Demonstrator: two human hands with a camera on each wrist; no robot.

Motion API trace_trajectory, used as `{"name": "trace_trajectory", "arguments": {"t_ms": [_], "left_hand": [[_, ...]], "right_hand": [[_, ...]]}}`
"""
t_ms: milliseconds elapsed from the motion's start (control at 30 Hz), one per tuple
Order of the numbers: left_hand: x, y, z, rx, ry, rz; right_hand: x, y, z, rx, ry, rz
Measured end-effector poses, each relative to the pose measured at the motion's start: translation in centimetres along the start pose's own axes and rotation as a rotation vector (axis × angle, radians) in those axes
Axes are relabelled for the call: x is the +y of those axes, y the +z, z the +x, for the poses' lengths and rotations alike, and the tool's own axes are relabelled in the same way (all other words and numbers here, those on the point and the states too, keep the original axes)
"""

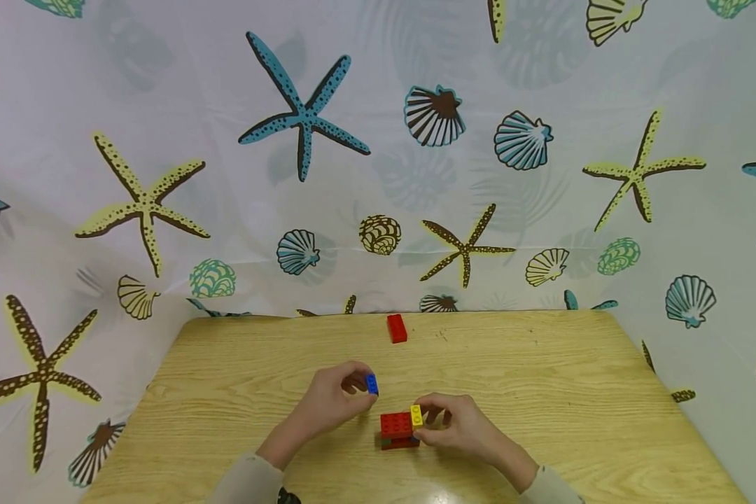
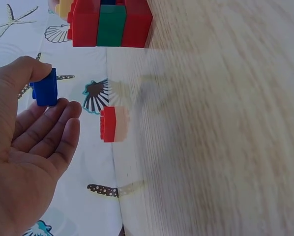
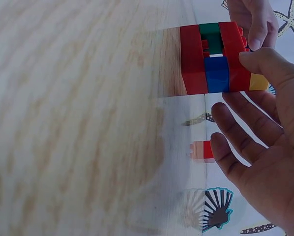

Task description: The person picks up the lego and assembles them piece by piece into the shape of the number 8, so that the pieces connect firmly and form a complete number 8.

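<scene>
Between its thumb and fingertips my left hand (image 1: 337,399) pinches a small blue brick (image 1: 372,383), held above the table left of a stack of toy bricks (image 1: 395,424). The stack has a red brick at the bottom, a green brick (image 2: 111,27) and another blue brick (image 3: 217,74) in the middle layer, and a red brick on top. A yellow brick (image 1: 416,415) sits on the stack's right end. There my right hand (image 1: 460,423) grips the stack, thumb on the near side and index finger on the far side. Its other fingers are loosely curled.
A loose red brick (image 1: 397,328) lies near the far edge of the wooden table (image 1: 258,364). A white curtain (image 1: 353,196) printed with starfish and shells hangs behind the table and at both sides.
</scene>
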State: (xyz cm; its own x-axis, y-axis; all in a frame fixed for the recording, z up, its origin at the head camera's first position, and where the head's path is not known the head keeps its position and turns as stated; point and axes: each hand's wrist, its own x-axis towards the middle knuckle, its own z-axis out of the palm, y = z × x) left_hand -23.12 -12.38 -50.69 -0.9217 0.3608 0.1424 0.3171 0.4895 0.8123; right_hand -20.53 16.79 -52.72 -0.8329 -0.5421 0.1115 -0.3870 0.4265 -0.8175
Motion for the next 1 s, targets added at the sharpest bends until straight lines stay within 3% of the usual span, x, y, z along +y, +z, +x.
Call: {"name": "trace_trajectory", "arguments": {"t_ms": [1000], "left_hand": [[1.0,1.0,-1.8,-0.119,0.087,-0.013]], "right_hand": [[-0.1,-0.1,0.1,-0.009,0.017,0.011]]}}
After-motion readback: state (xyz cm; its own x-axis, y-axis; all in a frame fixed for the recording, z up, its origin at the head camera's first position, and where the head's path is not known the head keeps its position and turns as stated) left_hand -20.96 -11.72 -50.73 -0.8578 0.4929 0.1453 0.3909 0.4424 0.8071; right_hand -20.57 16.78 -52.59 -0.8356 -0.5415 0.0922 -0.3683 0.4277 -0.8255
